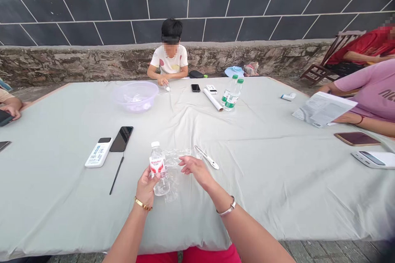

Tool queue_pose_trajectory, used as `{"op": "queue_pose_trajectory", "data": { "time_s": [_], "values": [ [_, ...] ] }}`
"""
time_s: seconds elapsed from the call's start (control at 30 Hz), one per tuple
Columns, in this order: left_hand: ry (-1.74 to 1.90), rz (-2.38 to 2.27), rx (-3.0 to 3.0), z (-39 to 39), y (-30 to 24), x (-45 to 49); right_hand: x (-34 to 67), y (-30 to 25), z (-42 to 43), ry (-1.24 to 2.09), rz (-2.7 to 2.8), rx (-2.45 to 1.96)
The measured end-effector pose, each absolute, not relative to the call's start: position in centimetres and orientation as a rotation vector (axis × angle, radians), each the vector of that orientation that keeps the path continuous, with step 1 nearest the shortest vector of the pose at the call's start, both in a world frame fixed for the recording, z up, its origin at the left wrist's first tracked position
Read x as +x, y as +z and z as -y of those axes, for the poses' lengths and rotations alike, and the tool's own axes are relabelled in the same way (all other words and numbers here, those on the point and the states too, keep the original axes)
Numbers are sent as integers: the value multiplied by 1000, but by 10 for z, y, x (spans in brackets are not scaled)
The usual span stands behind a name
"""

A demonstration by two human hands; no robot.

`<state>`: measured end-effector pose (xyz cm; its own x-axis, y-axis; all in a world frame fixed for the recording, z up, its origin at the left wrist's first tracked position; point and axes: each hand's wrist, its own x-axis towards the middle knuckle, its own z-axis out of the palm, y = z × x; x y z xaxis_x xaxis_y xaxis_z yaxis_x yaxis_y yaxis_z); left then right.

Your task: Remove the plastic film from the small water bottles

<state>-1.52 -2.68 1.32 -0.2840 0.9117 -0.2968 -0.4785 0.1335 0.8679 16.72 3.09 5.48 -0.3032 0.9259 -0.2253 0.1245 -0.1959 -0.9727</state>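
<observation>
My left hand [147,185] is wrapped round the side of a clear water bottle [161,187] with a white cap and a red-and-white label. The bottle leans slightly, and I cannot tell whether its base touches the cloth. My right hand [195,168] hovers to the right of the bottle, fingers apart and holding nothing. A crumpled sheet of clear plastic film [177,157] lies on the cloth behind and beneath the bottle and the right hand. Just beyond the right hand lies a white utility knife or pen-like tool [207,158]; its exact kind is unclear.
A black phone [121,139] and a white power bank [98,153] lie to the left. Farther back stand a translucent purple basin [135,104], a roll of film [212,99] and two green-capped bottles [231,98]. Other people sit across the table [262,197] and at both sides.
</observation>
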Motion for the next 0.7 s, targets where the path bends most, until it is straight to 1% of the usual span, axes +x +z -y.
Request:
{"op": "queue_pose_trajectory", "data": {
  "time_s": [0.07, 0.13, 0.3, 0.4, 0.57, 0.63, 0.7],
  "values": [
    [1473, -1190, 544, 28, 12, -10, 154, 43, -29, 1576, 1599, -1281],
    [1447, -1173, 590, 31, 11, -7, 139, 33, -26, 1612, 1665, -1204],
    [1265, -1180, 784, 32, 11, -18, 128, 22, -24, 1848, 1420, -991],
    [1125, -1397, 1033, 25, 7, -31, 137, 21, -24, 1836, 1303, -1023],
    [746, -1896, 1420, 17, 0, -45, 150, 17, -25, 1697, 1253, -1018],
    [675, -2026, 1495, 16, -2, -47, 154, 15, -26, 1664, 1280, -997],
    [686, -2080, 1470, 16, -2, -49, 157, 11, -26, 1617, 1312, -987]
  ]
}}
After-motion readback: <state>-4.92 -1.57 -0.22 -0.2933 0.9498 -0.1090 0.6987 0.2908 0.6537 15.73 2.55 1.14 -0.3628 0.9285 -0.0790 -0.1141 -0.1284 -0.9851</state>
